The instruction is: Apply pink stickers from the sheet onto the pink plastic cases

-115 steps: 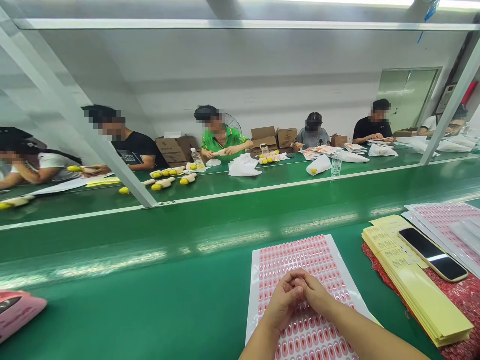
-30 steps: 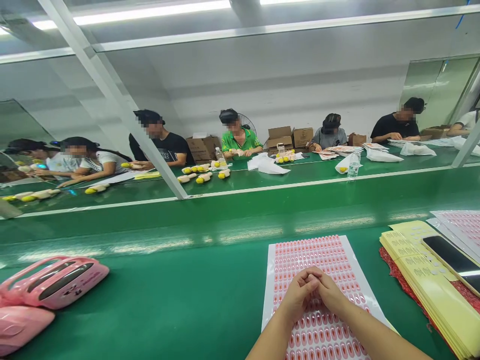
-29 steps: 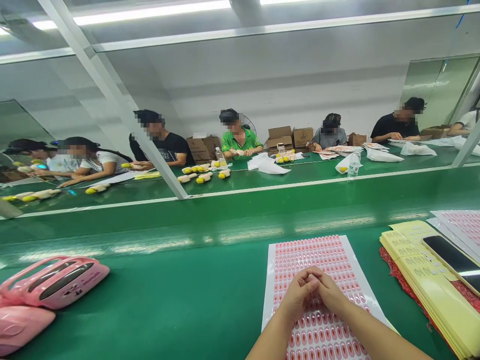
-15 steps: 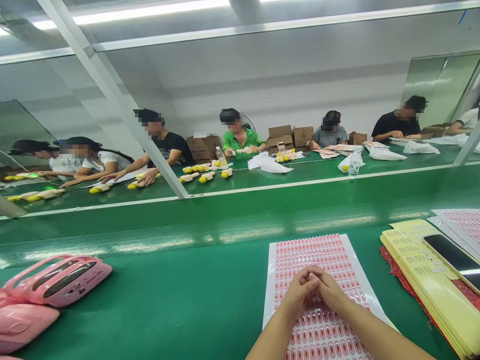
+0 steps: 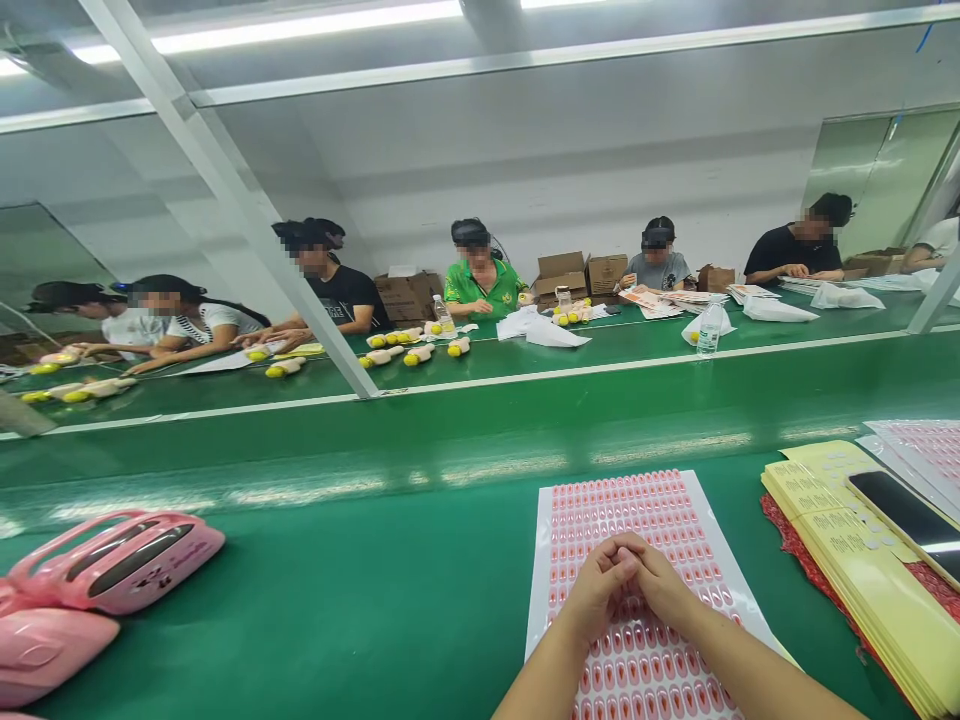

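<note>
A sheet of pink oval stickers (image 5: pixel 622 500) with red centres lies on the green table in front of me. Over its middle rest my left hand (image 5: pixel 600 585) and my right hand (image 5: pixel 658 580), clasped together at the fingertips and thumbs. The fingers are closed and overlap each other, and no object shows in them. Both forearms come in from the bottom edge and cover part of the sticker rows.
Pink plastic parts (image 5: pixel 150 560) lie at the left. At the right are a stack of yellow cards (image 5: pixel 862 560), a phone (image 5: pixel 907 515) and more sticker sheets (image 5: pixel 922 445). Across a green ledge, several people work at a bench with a water bottle (image 5: pixel 708 330).
My hands and the sticker sheet stay in place. Across the bench, some people have shifted their arms and heads; the person in green no longer holds up the pale piece.
</note>
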`<state>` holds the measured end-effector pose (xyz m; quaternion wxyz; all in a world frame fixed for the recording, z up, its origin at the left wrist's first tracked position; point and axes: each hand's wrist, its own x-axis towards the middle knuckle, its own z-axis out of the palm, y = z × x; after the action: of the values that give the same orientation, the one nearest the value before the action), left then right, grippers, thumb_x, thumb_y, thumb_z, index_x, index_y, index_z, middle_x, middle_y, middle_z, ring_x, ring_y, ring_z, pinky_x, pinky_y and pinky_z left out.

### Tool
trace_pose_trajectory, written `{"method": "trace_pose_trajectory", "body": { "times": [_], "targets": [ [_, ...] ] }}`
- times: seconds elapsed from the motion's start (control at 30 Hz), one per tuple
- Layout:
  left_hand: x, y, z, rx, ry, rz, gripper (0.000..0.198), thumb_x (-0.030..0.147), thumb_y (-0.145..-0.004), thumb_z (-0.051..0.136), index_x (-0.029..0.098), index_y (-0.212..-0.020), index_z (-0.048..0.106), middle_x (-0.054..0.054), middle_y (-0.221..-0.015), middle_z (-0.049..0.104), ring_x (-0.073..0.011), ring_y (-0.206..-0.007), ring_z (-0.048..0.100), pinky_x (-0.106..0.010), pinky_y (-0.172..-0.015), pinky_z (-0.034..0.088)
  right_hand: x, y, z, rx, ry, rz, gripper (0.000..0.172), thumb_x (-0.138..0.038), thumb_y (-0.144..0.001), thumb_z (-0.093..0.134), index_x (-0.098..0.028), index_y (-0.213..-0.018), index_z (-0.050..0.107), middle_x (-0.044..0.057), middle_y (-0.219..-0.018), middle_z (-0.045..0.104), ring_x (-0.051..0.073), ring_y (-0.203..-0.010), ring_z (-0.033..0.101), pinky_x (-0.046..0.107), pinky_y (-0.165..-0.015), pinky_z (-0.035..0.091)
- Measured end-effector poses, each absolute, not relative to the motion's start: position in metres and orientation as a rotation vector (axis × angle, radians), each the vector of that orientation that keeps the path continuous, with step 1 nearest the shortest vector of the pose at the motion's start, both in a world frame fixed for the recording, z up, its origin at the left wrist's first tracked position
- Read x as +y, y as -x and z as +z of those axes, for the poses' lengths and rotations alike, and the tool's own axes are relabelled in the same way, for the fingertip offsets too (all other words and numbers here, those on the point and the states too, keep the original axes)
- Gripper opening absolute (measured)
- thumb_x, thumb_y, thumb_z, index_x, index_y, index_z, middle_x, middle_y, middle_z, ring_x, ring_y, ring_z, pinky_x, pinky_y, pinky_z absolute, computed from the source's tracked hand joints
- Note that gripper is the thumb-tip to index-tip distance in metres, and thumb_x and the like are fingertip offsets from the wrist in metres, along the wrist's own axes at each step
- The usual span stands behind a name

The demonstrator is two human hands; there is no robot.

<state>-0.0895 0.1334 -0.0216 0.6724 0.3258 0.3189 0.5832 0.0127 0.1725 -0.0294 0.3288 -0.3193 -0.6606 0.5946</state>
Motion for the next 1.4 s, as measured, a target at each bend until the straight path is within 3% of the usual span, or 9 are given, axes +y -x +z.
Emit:
{"method": "trace_pose_trajectory", "body": {
  "times": [0.5, 1.13, 1.4],
  "targets": [
    [0.137, 0.090, -0.026, 0.719, -0.730, 1.309, 0.035, 0.038, -0.054, 0.076, 0.016, -0.078, 0.063, -0.002, -0.080, 0.053, -0.0129, -0.070, 0.052, -0.023, -0.062, 0.039, 0.171, -0.014, -0.026, -1.711, 0.871, 1.567, 0.039, -0.054, -0.075, 0.044, -0.017, -0.080, 0.057, 0.005, -0.080, 0.057, 0.023, -0.082, 0.054, 0.037, -0.073, 0.045],
    [0.137, 0.089, -0.026, 0.700, -0.716, 1.303, 0.035, 0.037, -0.053, 0.077, 0.015, -0.077, 0.063, -0.002, -0.079, 0.054, -0.0127, -0.069, 0.053, -0.023, -0.061, 0.041, 0.172, -0.015, -0.030, -1.714, 0.862, 1.565, 0.039, -0.052, -0.078, 0.043, -0.017, -0.086, 0.058, 0.007, -0.088, 0.061, 0.024, -0.087, 0.056, 0.038, -0.077, 0.045],
    [0.140, 0.085, -0.028, 0.709, -0.709, 1.318, 0.038, 0.038, -0.049, 0.078, 0.015, -0.075, 0.063, -0.001, -0.075, 0.055, -0.0111, -0.065, 0.053, -0.022, -0.059, 0.039, 0.177, -0.020, -0.040, -1.693, 0.858, 1.575, 0.048, -0.058, -0.074, 0.046, -0.016, -0.091, 0.062, 0.010, -0.093, 0.065, 0.027, -0.092, 0.058, 0.042, -0.082, 0.046]
  ]
}}
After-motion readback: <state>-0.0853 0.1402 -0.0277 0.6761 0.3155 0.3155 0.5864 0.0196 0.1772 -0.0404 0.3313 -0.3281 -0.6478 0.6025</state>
